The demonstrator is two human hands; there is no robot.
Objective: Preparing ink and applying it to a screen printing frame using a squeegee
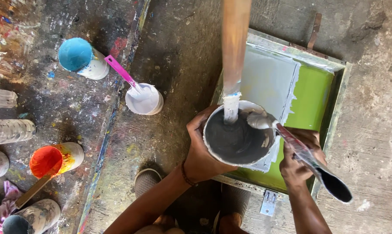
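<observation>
- Paint cup [237, 141]: white-rimmed, nearly emptied of grey paint, held tilted over the near-left part of the green screen frame [339, 93] on the concrete floor.
- Left hand [200, 149]: wrapped around the cup's left wall, gripping it firmly.
- Right hand [297, 162]: closed on the handle of a spoon [260, 120] whose bowl rests at the cup's far-right rim, loaded with grey paint.
- Wooden stick [234, 52]: stands in the cup, its lower end coated white; what supports its upper end is out of view.
- Progress, as judged: a broad grey patch [267, 80] already covers the far-left half of the green mesh; the right half stays bare, and only a film of paint is left inside the cup.
- Surroundings: on the paint-spattered board at left, a white cup with a pink spoon [145, 99], a blue cup [81, 58] and an orange cup [53, 160], well apart from the frame.
</observation>
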